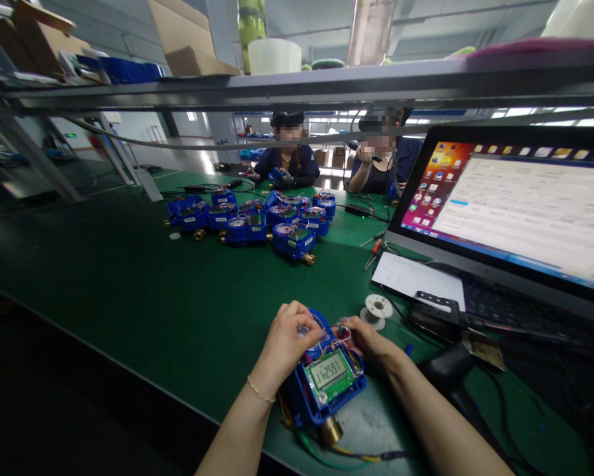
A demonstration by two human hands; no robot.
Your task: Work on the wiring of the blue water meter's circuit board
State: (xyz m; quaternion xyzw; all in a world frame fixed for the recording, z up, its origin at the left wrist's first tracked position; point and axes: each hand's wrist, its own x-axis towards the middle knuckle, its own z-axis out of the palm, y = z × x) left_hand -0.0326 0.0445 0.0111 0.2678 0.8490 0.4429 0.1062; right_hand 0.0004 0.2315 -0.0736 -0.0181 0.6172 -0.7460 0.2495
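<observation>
A blue water meter (301,396) with its cover off lies in front of me at the table's near edge. Its green circuit board carries a lit display (328,372) showing digits upside down to me, and a brass pipe end (331,431) points toward me. My left hand (293,335) rests over the meter's round dial, thumb and fingers pinched on something too small to make out. On the far right side of the meter, my right hand (364,338) has its fingertips closed on thin wires (344,335) beside the board.
Several blue water meters (247,221) stand grouped farther back. To the right are a solder wire spool (376,311), a black hand tool (448,367), white paper (419,281), screwdrivers (375,250) and a monitor (515,205). Two people sit opposite, beneath an overhead shelf (297,89).
</observation>
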